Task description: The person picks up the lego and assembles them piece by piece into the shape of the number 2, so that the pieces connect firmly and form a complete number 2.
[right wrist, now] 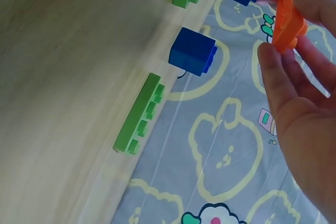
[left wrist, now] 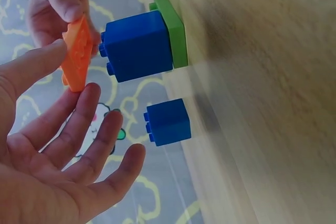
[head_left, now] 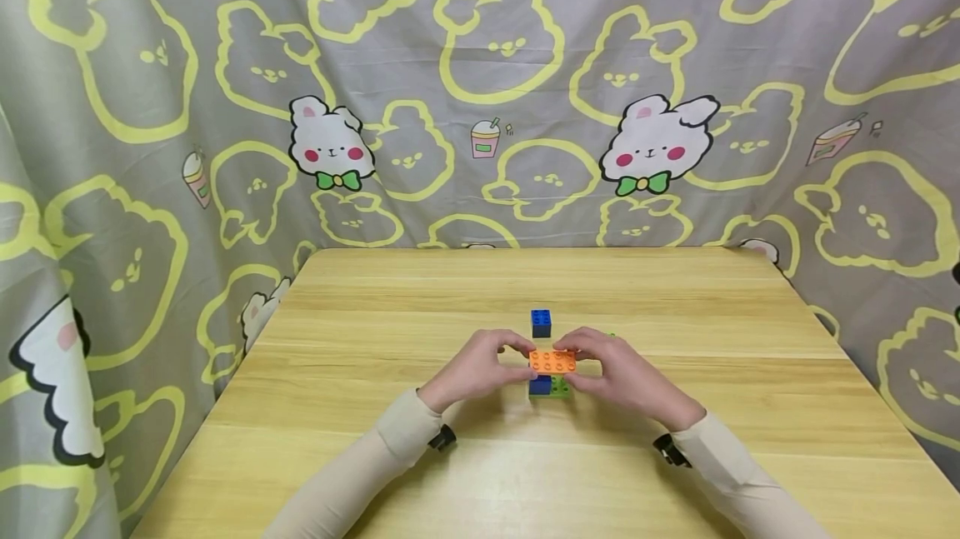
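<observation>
Two hands, left hand (head_left: 472, 372) and right hand (head_left: 626, 376), pinch the orange plate (head_left: 552, 361) just above the half-built blue-and-green stack (head_left: 548, 386), not yet pressed on, while one blue cube (head_left: 541, 322) and a green strip (right wrist: 139, 114) lie unused on the tabletop (head_left: 375, 314).

Flat orange brick (head_left: 552, 361), studs up, hovers just above blue block (head_left: 538, 386) w/ green plate (head_left: 559, 387), table center.

1. We see a flat orange studded plastic brick (head_left: 552, 361), smooth, slightly glossy
2. We see a pale wooden table (head_left: 480, 472), matt grain
3. We see a grey rabbit-print cloth backdrop (head_left: 480, 106), soft, creased
</observation>
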`<move>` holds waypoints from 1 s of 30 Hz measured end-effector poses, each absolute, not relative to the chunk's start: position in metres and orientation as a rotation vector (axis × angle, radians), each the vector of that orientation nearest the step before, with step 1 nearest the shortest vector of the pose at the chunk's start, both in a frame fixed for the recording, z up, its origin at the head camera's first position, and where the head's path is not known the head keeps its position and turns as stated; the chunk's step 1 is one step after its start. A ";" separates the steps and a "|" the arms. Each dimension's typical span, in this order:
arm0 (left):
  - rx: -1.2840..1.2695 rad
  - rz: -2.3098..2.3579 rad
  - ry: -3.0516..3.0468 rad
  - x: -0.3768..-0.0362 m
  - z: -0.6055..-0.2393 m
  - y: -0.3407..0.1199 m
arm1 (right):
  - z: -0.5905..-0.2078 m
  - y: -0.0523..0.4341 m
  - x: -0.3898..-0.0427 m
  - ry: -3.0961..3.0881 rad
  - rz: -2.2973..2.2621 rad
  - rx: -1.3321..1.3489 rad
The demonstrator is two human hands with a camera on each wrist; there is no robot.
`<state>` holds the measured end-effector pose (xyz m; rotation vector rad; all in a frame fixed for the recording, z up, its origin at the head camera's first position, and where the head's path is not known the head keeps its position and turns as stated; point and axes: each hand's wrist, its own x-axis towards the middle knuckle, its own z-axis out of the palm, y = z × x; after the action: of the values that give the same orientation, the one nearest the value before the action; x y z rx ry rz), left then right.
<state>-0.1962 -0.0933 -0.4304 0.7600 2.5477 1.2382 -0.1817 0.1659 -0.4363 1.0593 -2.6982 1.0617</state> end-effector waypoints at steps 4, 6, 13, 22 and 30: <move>0.765 1.242 2.559 -0.198 -0.432 -0.094 | -0.437 0.166 -0.183 -2.671 1.102 1.050; 0.767 1.240 2.563 -0.198 -0.432 -0.094 | -0.437 0.166 -0.183 -2.666 1.117 1.050; 0.747 1.196 2.585 -0.197 -0.434 -0.093 | -0.440 0.166 -0.184 -2.681 1.153 1.062; 0.769 1.184 2.576 -0.198 -0.437 -0.092 | -0.440 0.165 -0.184 -2.727 1.142 1.022; 0.795 1.141 2.605 -0.199 -0.439 -0.090 | -0.441 0.164 -0.184 -2.747 1.182 0.992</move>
<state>-0.1987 -0.0904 -0.4392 0.7950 2.6048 1.1407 -0.1845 0.1640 -0.4408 0.9925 -2.7466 1.1819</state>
